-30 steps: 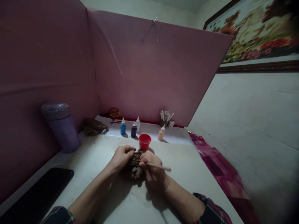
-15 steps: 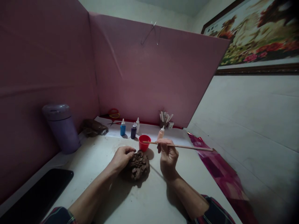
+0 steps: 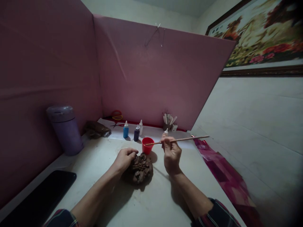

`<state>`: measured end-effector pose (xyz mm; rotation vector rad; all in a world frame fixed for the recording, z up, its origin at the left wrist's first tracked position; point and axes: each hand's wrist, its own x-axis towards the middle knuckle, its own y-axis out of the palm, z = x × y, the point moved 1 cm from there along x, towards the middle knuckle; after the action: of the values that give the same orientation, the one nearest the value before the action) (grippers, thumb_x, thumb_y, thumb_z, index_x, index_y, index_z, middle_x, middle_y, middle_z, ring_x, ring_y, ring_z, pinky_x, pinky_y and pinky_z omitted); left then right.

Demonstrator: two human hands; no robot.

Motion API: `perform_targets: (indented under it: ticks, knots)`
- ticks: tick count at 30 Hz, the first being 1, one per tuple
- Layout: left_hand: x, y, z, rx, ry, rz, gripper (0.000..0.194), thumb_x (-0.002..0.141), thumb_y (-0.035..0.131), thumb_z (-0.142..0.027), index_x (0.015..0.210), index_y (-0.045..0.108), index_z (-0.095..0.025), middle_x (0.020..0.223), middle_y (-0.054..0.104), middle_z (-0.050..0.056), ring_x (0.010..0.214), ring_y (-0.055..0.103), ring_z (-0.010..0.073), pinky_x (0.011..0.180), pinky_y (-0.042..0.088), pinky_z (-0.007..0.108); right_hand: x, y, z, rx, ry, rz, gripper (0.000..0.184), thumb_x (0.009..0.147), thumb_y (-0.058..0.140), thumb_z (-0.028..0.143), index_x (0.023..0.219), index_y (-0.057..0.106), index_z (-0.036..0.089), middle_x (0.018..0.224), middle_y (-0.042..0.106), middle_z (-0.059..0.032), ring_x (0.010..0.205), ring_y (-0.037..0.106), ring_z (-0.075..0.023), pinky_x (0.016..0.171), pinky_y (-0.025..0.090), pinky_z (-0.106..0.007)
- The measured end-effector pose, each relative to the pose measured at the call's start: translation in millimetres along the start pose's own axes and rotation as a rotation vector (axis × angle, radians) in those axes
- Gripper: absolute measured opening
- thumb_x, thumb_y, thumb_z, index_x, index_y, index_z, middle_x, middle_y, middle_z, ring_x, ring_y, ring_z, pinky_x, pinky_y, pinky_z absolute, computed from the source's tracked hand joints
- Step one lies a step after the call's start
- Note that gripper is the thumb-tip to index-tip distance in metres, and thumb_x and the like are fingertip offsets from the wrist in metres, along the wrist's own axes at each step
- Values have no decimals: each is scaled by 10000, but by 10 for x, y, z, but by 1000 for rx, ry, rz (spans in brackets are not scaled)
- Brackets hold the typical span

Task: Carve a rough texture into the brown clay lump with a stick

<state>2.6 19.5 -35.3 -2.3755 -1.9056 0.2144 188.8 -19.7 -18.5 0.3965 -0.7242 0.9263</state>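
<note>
A lumpy brown clay piece (image 3: 140, 168) lies on the white table (image 3: 146, 201). My left hand (image 3: 124, 158) rests against its left side, fingers curled onto the clay. My right hand (image 3: 172, 153) is raised right of the clay and pinches a thin wooden stick (image 3: 189, 138). The stick runs nearly level, and its left tip reaches into the small red cup (image 3: 147, 145) just behind the clay.
Behind the cup stand a blue bottle (image 3: 125, 130), a dark bottle (image 3: 136, 133), a white bottle (image 3: 141, 127) and a holder of tools (image 3: 169, 121). A purple tumbler (image 3: 65, 129) and black phone (image 3: 44, 192) sit left; pink patterned cloth (image 3: 224, 173) lies right. Pink partitions (image 3: 153, 75) enclose the table.
My right hand lifted the stick off the clay and swung its tip over to the red cup. My left hand stayed on the clay.
</note>
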Motion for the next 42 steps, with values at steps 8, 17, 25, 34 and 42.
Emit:
perform_targets:
  ticks: [8,17,25,34,42]
  knots:
    - [1,-3,36,-83,-31,3,274,633,625,-285,816,722,-104,754,702,67,708,612,194,682,446,291,-304,34,218,151,75,403,271,956,478,331,756,576,177,662,525,-2,554,458,-118,528,389,-252]
    - [-28,26,42,-53,-9,32,281,627,610,-300,800,717,-107,728,695,51,699,608,194,663,438,284,-443,171,260,77,-138,570,189,942,450,257,799,553,187,724,544,-26,677,531,-158,650,443,-281]
    - [-81,18,-84,-72,-83,75,227,586,647,-259,753,701,-115,706,685,38,692,606,183,657,437,272,-457,174,70,58,244,359,280,926,498,347,715,563,174,652,534,4,596,496,-133,581,420,-248]
    - [-76,27,-96,-65,-84,70,181,578,667,-233,721,701,-126,698,701,46,702,630,197,696,463,296,-477,183,27,36,266,347,299,934,488,357,708,562,176,626,540,1,558,490,-131,553,414,-251]
    - [-71,11,-84,-47,-64,63,203,576,685,-241,743,710,-128,717,716,50,719,645,208,704,483,303,-487,131,197,41,-71,524,216,932,483,265,764,585,175,678,556,-10,612,513,-135,591,420,-256]
